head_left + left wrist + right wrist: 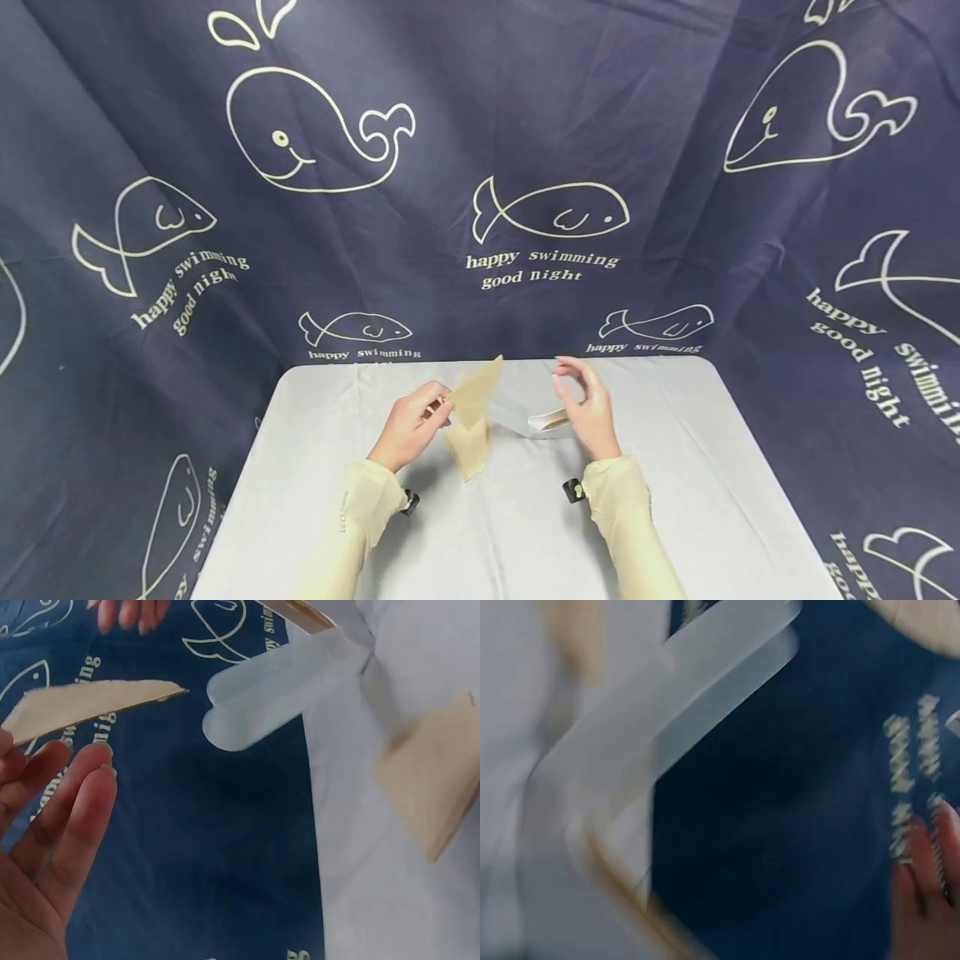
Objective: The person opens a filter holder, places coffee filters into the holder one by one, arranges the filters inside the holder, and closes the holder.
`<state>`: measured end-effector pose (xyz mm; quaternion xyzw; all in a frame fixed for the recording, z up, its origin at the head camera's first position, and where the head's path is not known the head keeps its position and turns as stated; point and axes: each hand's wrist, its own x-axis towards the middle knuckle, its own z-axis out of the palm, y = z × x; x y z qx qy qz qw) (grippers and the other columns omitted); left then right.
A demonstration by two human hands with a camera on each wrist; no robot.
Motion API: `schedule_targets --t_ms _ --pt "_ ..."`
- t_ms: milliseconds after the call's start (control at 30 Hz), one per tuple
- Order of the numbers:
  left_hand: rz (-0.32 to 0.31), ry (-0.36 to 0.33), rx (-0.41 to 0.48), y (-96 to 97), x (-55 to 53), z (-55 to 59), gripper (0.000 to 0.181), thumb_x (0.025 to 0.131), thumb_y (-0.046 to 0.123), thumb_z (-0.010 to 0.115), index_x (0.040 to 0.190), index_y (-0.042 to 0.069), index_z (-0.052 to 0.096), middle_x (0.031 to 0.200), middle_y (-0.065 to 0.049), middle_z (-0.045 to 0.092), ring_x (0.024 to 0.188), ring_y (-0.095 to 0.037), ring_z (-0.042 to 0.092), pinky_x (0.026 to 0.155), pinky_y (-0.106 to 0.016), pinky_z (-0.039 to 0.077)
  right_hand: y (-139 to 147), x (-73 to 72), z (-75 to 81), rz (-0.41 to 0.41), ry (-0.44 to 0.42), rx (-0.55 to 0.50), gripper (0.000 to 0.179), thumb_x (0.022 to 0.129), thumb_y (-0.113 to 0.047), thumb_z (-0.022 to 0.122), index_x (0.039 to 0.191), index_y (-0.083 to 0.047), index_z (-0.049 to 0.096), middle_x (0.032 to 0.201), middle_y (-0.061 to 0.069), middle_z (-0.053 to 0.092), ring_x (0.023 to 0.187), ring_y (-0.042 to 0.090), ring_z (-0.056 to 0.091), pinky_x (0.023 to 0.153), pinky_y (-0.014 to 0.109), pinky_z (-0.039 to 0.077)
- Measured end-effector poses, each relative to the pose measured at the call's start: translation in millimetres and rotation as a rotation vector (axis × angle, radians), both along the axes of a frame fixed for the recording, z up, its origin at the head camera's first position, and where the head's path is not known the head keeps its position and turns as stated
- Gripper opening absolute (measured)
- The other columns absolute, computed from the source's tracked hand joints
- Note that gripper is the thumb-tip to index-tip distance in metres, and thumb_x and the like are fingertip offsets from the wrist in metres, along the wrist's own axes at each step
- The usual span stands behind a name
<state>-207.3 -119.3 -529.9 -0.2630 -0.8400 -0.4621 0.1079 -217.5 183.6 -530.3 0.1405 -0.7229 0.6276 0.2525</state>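
Note:
My left hand (414, 423) pinches a tan paper piece (477, 393) that looks like a cone coffee filter, raised and tilted above the table. Below it is a second tan paper piece (468, 450), blurred in the left wrist view. Between the hands lies a translucent, round-ended plastic piece (289, 690), joined to or touching a white-edged opening (542, 421) with a tan edge inside. Next to that opening, my right hand (592, 412) hovers with loosely bent fingers and holds nothing. Its fingertips (131, 613) show at the top of the left wrist view.
A pale cloth covers the table (315, 517). Behind it and at both sides hangs a dark blue curtain (540, 108) with fish and whale prints. Each wrist wears a small black device, one at the left sleeve (409, 502) and one at the right sleeve (573, 490).

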Motion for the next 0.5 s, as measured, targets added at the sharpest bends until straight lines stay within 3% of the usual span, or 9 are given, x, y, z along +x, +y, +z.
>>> schedule_targets --t_ms 67,167,267,333,500 --pt "-0.002 0.020 -0.023 3.5 -0.6 2.7 0.008 0.103 0.014 0.063 0.096 0.018 0.066 0.090 0.001 0.070 0.074 -0.001 0.068 0.067 -0.024 0.059 -8.8 -1.8 0.7 0.134 -0.058 0.038 0.039 0.093 0.012 0.065 0.131 0.015 0.057 0.114 0.034 0.065 0.111 0.029 0.066 0.109 0.020 0.044" --pt "-0.018 0.042 -0.050 7.6 -0.4 6.4 0.007 0.101 0.016 0.065 0.097 0.020 0.068 0.087 0.005 0.070 0.074 0.000 0.066 0.068 -0.024 0.058 -20.1 -2.5 2.2 0.221 -0.149 0.113 0.034 0.092 0.007 0.070 0.126 0.009 0.063 0.115 0.024 0.069 0.110 0.021 0.067 0.107 0.020 0.044" --pt "-0.048 0.055 -0.071 11.0 -0.5 7.6 0.006 0.102 0.018 0.065 0.097 0.021 0.068 0.085 0.009 0.068 0.074 0.001 0.065 0.068 -0.023 0.057 -27.0 -0.8 5.2 0.215 -0.178 0.165 0.014 0.091 0.003 0.074 0.105 0.003 0.072 0.101 0.017 0.073 0.097 0.005 0.066 0.100 0.019 0.047" --pt "-0.066 0.053 -0.077 12.4 -0.4 6.7 0.007 0.103 0.020 0.064 0.097 0.020 0.068 0.086 0.010 0.068 0.076 0.001 0.065 0.068 -0.023 0.057 -29.0 -0.1 5.5 0.195 -0.154 0.180 0.004 0.089 0.004 0.075 0.092 0.002 0.073 0.090 0.016 0.072 0.087 0.002 0.064 0.092 0.020 0.050" --pt "-0.071 -0.015 -0.041 14.4 -0.1 0.2 0.003 0.100 0.022 0.069 0.099 0.020 0.069 0.090 0.009 0.070 0.080 -0.002 0.066 0.069 -0.024 0.058 -28.6 2.7 5.8 0.166 -0.155 0.143 0.007 0.088 0.005 0.076 0.085 0.000 0.072 0.082 0.004 0.070 0.083 0.000 0.063 0.084 0.019 0.052"
